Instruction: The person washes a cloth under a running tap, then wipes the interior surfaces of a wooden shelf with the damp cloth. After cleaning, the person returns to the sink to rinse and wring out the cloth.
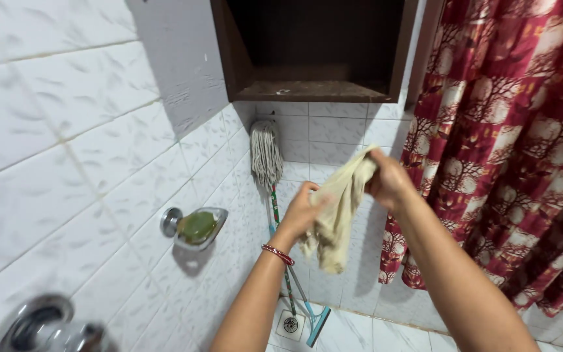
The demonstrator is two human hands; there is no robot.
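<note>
Together, both hands grip a limp cream cotton cloth (338, 208): the left hand (302, 214) pinches its middle, the right hand (389, 181) is clenched round its top corner.

Count, head view:
- Bare hands: 2, left hand (302, 212) and right hand (389, 179).
- Pale yellow crumpled cloth (337, 215): 1.
- White string mop with striped handle (266, 153): 1.
- Blue-edged floor squeegee (317, 322): 1.
- Chrome wall soap dish (178, 225): 1, holding 1 green soap bar (197, 225).
- Red bead bracelet (277, 253): 1.
- Red patterned curtain (516, 130): 1.
- Dark wooden wall niche (314, 49): 1.
- Round floor drain (290, 324): 1.
</note>
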